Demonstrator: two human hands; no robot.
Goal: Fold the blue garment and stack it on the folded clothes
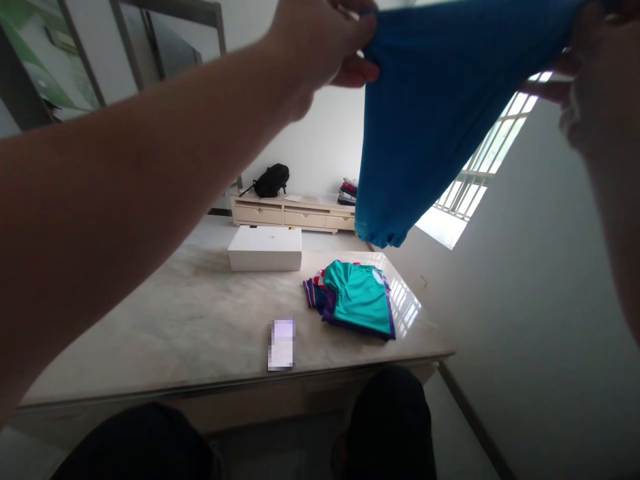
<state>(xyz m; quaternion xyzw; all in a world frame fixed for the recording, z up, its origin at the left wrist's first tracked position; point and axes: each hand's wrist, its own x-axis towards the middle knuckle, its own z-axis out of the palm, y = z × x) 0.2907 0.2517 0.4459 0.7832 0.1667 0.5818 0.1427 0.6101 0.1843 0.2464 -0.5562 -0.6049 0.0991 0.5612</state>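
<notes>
A black backpack [273, 181] sits on a low cream drawer cabinet [260, 215]; nearer, a closed white box [265, 252] rests on the marbled counter [200, 333].

Near-black cloth legwear [393, 427] covers two rounded knees [140, 440] at the near side, left and right. The left hand [325, 50] and its tapering forearm [150, 167] are bare; so are the right hand [590, 73] and right forearm [613, 213], both blurred.

Near edge: pale rectangular pixelated item [282, 345] on glossy marbled desk [165, 327].
Desk right: folded garment pile [315, 297], shiny teal shirt [360, 299] uppermost.
Desk back: white rectangular box [265, 257], left of pile.
Beyond desk: cream drawer cabinet [265, 215]; black fabric backpack [273, 181] on its left, folded clothes stack [349, 193] right.
Above pile, in view: blue cloth garment [425, 127] between left hand [330, 53] and right hand [597, 80].
</notes>
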